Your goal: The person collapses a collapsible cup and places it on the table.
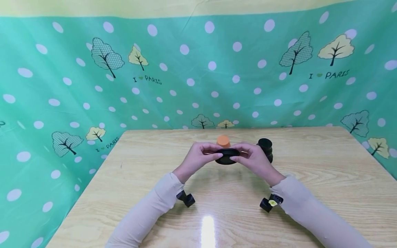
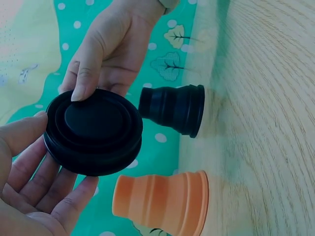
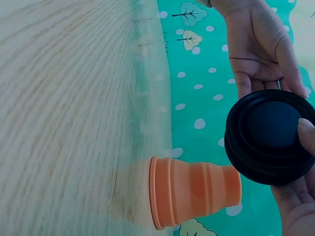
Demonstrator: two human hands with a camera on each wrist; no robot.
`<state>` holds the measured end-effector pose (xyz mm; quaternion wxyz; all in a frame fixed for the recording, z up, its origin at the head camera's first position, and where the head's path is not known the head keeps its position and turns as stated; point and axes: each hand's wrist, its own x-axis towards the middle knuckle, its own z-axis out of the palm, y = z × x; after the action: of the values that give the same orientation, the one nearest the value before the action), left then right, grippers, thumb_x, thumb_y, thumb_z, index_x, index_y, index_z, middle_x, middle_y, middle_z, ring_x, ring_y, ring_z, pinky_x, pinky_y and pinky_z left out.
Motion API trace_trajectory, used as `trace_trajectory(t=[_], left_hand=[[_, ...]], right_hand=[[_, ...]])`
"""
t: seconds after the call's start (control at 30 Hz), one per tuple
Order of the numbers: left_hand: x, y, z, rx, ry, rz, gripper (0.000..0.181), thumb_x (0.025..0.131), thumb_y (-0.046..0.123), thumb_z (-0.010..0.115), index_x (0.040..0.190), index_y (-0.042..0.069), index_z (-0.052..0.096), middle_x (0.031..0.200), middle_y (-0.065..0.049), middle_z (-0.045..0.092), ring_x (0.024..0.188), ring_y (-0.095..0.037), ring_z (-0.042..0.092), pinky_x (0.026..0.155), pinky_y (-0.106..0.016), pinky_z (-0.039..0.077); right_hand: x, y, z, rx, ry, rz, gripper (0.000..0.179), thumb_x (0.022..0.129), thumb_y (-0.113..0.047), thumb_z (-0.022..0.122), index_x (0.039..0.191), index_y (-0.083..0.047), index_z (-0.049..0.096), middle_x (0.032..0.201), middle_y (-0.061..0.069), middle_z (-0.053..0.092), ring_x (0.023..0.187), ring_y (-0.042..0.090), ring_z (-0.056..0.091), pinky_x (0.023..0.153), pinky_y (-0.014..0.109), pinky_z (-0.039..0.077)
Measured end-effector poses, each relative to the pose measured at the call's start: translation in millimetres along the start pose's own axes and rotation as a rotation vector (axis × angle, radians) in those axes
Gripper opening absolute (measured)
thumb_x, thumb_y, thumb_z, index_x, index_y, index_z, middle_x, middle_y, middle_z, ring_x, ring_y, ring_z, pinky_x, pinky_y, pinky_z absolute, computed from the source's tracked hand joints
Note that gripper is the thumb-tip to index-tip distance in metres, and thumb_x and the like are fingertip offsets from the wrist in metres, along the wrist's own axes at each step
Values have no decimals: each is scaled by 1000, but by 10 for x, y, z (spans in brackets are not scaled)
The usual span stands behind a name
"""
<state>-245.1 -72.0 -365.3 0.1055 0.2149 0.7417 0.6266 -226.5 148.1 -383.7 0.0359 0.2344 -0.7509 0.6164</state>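
Above the table a black collapsible cup [image 1: 227, 159], folded flat into a ringed disc, is held between both hands. My left hand [image 1: 198, 157] pinches its left edge, thumb on the near face and fingers behind. On the other edge my right hand [image 1: 253, 159] pinches it the same way. The left wrist view shows the disc's round flat centre [image 2: 93, 119] and stepped rings. Behind the hands an orange collapsible cup [image 3: 197, 189] stands extended, wide rim down on the table. Another black collapsible cup [image 2: 172, 109] stands extended the same way, beyond the right hand.
The light wood-grain table [image 1: 149, 151] reaches back to a green dotted cloth [image 1: 173, 69] printed with trees. Small black devices are strapped at the left wrist [image 1: 186, 198] and the right wrist [image 1: 270, 203]. A bright reflection lies on the table's near part.
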Motion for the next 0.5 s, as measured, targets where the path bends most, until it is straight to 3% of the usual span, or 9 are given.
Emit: trace_trajectory(t=[0.33, 0.5], left_hand=[[-9, -15, 1, 2, 17, -31, 22, 84, 10, 72, 105, 4, 71, 105, -7, 69, 94, -17, 66, 81, -32, 54], [-11, -30, 2, -23, 9, -43, 23, 83, 9, 73, 105, 2, 70, 106, -8, 68, 94, -18, 66, 82, -32, 54]], right_hand=[[-9, 30, -2, -1, -25, -6, 26, 85, -6, 70, 109, 1, 65, 110, 16, 64, 100, 11, 62, 85, 23, 51], [-7, 95, -1, -3, -24, -55, 24, 84, -8, 71, 108, -3, 66, 108, 11, 65, 99, 12, 63, 84, 21, 51]])
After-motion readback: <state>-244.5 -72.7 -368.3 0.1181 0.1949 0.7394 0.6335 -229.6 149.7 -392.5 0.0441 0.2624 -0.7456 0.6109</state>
